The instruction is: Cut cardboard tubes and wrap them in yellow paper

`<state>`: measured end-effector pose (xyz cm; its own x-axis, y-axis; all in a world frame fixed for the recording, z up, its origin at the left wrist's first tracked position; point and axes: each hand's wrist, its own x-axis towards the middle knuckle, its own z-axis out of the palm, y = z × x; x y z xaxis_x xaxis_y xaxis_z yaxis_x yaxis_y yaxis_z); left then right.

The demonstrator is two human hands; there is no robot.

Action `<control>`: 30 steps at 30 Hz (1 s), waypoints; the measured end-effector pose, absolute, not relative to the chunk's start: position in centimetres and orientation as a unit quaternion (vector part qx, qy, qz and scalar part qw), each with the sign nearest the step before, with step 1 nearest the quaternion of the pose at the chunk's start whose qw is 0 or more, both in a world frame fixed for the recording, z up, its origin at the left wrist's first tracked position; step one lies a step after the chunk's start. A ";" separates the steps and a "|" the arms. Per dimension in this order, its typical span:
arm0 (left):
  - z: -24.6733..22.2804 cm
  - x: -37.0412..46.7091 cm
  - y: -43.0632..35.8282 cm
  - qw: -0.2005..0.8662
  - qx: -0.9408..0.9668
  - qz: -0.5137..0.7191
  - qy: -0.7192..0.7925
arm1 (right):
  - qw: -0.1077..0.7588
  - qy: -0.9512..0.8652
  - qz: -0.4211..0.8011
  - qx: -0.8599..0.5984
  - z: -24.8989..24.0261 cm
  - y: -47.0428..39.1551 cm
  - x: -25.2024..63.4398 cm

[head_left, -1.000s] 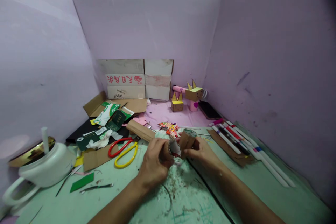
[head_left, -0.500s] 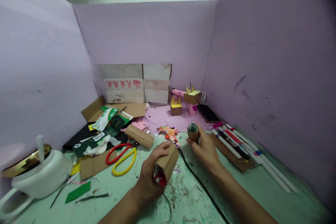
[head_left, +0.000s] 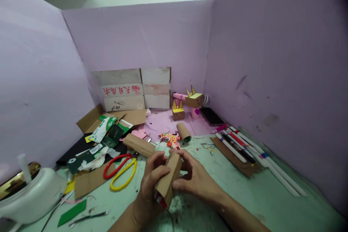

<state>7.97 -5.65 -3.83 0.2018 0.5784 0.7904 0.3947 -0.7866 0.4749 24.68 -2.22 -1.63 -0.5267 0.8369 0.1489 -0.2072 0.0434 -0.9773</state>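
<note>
Between both hands is a folded brown cardboard tube [head_left: 169, 181], squared in shape, with a red and white inside showing at its near end. My left hand [head_left: 152, 181] wraps round its left side. My right hand [head_left: 194, 175] pinches the right side with thumb and fingers. Just beyond, a round cardboard roll [head_left: 183, 132] with a greenish inside lies on its side. Next to it rests the flower-patterned hot glue gun [head_left: 170, 139], partly hidden behind the hands. A second flat cardboard piece [head_left: 139, 145] lies to the left of them.
Scissors [head_left: 123, 174] with red and yellow handles lie left of the hands, near cardboard and paper scraps [head_left: 106, 130]. A white teapot-like pot [head_left: 35, 192] stands at the left. Markers [head_left: 244, 148] and a phone [head_left: 211, 116] are at the right. Small cardboard animal heads [head_left: 178, 114] stand behind.
My right hand has let go of the round roll, which now lies beyond the hands, and has come left to take hold of the squared tube. The view has shifted slightly.
</note>
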 end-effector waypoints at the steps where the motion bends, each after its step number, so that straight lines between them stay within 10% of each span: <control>1: -3.9 8.0 -5.6 0.097 0.771 0.546 0.313 | 0.421 -0.581 0.641 -0.273 -1.6 -2.2 24.6; 30: -3.3 9.0 -4.7 0.699 0.409 0.503 0.302 | 0.605 -0.696 0.283 -0.263 -1.5 -2.5 25.5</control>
